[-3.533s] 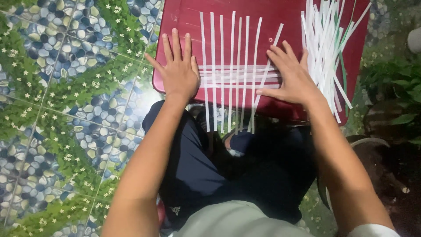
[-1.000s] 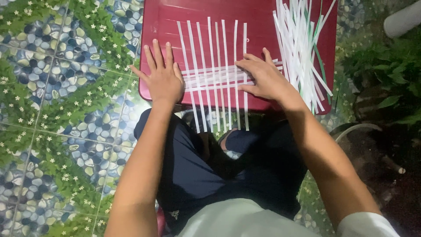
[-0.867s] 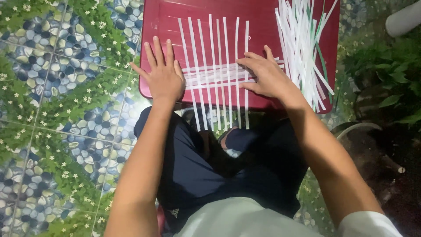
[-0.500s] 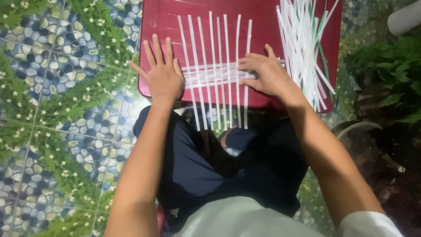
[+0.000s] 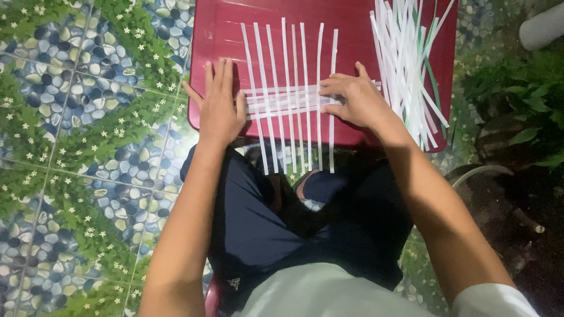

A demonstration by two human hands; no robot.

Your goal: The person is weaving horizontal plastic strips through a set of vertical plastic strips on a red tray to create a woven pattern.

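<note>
Two hands work on a dark red plastic surface [image 5: 223, 35] that stands on a tiled floor [image 5: 76, 152] patterned with pebbles and leaves. Seven white paper strips [image 5: 288, 53] lie upright across the surface, side by side with narrow gaps between them; their lower ends hang over the near edge, above the person's dark trousers [image 5: 258, 235]. Crossing them at mid-height runs a band of horizontal white strips [image 5: 276, 100], three or four packed so tightly that the exact count cannot be told, woven through the upright ones.

The left hand [image 5: 220, 108] lies flat and open, palm down, fingers spread and pointing away, pressing on the surface at the left end of the horizontal band and just touching the strip ends. It grips nothing.

The right hand [image 5: 355, 103] rests on the right end of the band, fingers loosely curled and pointing left, their tips pressing on the horizontal strips by the sixth and seventh upright strips. Whether it pinches one strip cannot be told.

At the right of the surface lies a loose pile of spare strips [image 5: 411, 64], too many to count, mostly white with a few green ones among them. Green plants [image 5: 529, 105] stand beyond the right edge.
</note>
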